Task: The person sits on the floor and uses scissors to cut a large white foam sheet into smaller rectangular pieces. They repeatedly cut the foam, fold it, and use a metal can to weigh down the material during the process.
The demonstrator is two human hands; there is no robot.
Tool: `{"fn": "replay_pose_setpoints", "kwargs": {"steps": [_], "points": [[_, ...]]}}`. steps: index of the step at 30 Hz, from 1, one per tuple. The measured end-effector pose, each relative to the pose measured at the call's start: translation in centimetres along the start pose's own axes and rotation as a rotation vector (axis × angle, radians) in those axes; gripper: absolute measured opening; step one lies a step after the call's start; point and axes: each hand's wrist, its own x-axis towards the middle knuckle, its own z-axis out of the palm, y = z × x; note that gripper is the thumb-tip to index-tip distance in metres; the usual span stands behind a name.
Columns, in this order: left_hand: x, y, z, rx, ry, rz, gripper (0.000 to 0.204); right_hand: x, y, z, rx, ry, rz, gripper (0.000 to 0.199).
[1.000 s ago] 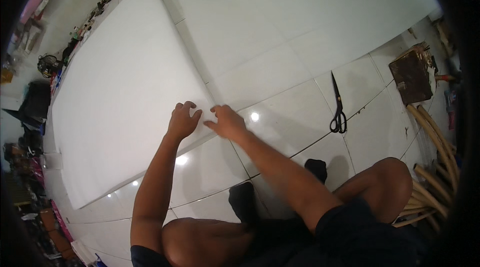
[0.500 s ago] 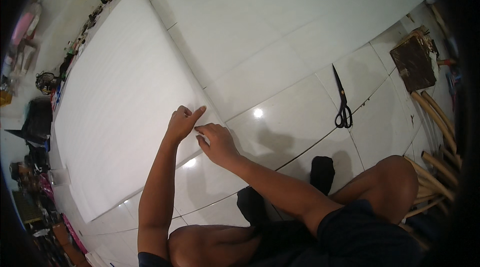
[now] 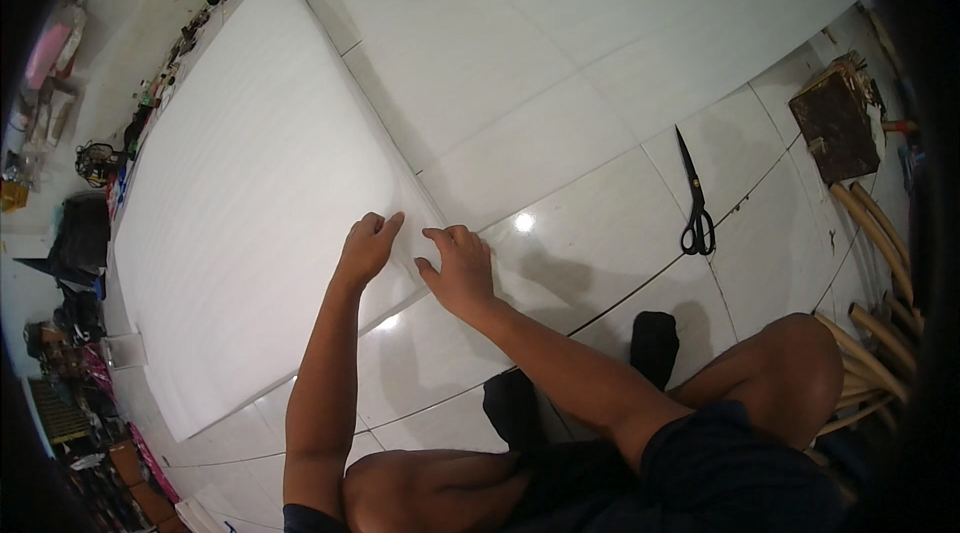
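A large white sheet [image 3: 250, 183] of thin, soft-looking material lies on the floor to the left, doubled over along its right side. My left hand [image 3: 368, 251] is over its near right corner, thumb held apart from loosely bent fingers. Just right of it, my right hand [image 3: 462, 271] is at the sheet's right edge, thumb and fingers spread with a gap between them. Whether either hand touches the material is hard to make out. Black-handled scissors [image 3: 696, 203] lie closed on the tiles to the right, away from both hands.
Another thin, see-through white sheet [image 3: 600, 43] spreads over the tiles at the far right. A worn brown block [image 3: 838, 128] and several tan tubes [image 3: 875, 233] line the right side. Along the left wall stand a small fan [image 3: 95, 163], a black bag [image 3: 78, 233] and clutter.
My right hand has moved a little right, away from my left hand, and its fingers have spread. My left hand stays near the corner. The whole view has shifted slightly.
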Motion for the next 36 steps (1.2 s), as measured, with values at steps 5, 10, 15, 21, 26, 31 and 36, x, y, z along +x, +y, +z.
{"fn": "replay_pose_setpoints", "kwargs": {"steps": [5, 10, 15, 21, 26, 31, 36], "points": [[-0.7, 1.3, -0.1, 0.035, -0.024, -0.024, 0.044, 0.7, -2.2, -0.4, 0.672, -0.138, 0.129, 0.030], [0.2, -0.1, -0.4, 0.027, -0.050, 0.035, 0.043, 0.6, 0.3, 0.7, 0.652, -0.142, 0.242, 0.032], [0.7, -1.5, -0.3, 0.068, -0.019, 0.017, 0.036, 0.4, 0.4, -0.8, -0.013, -0.107, 0.100, 0.048], [0.3, -0.9, -0.2, 0.012, -0.013, 0.003, 0.037, 0.1, 0.5, -0.6, -0.062, -0.023, -0.023, 0.044], [0.0, 0.2, -0.1, -0.044, -0.031, -0.003, 0.043, 0.4, -1.0, -0.4, 0.490, -0.156, 0.110, 0.037], [-0.5, 0.4, -0.9, 0.031, -0.061, 0.015, 0.044, 0.7, -0.6, -1.1, 0.524, -0.267, 0.214, 0.032], [0.1, -0.2, -0.3, 0.042, -0.013, 0.030, 0.042, 0.1, 1.3, -0.7, -0.030, -0.082, 0.091, 0.043]]}}
